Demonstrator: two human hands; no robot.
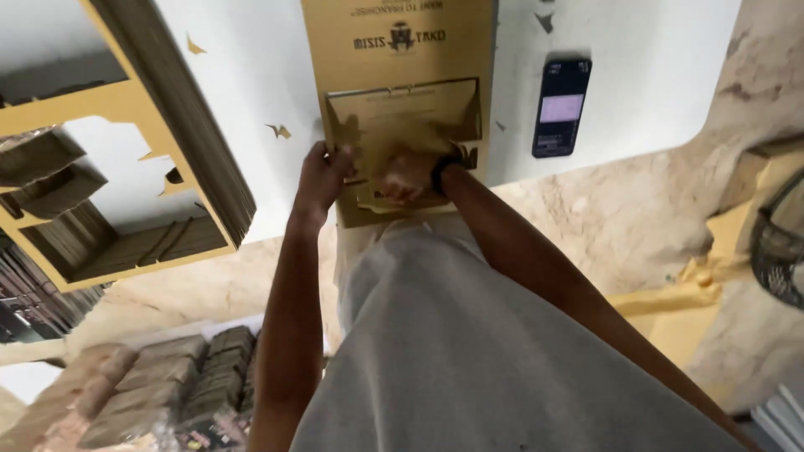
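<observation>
A flat brown cardboard box blank (402, 50) with dark print lies on a white table (645, 67) in front of me. Part of it is folded up into a shallow tray shape (419, 105). My left hand (322, 172) grips the blank's left edge near the table's front edge. My right hand (408, 176), with a black band on the wrist, is closed on a folded flap at the blank's near end. The two hands are close together. My grey shirt fills the lower middle of the view.
A dark phone (561, 107) lies on the table to the right of the blank. A tall stack of cut yellow-brown cardboard sheets (180, 125) stands at the left. Bundled cardboard stacks (167, 377) sit on the floor at lower left. A fan grille (779, 234) is at the right edge.
</observation>
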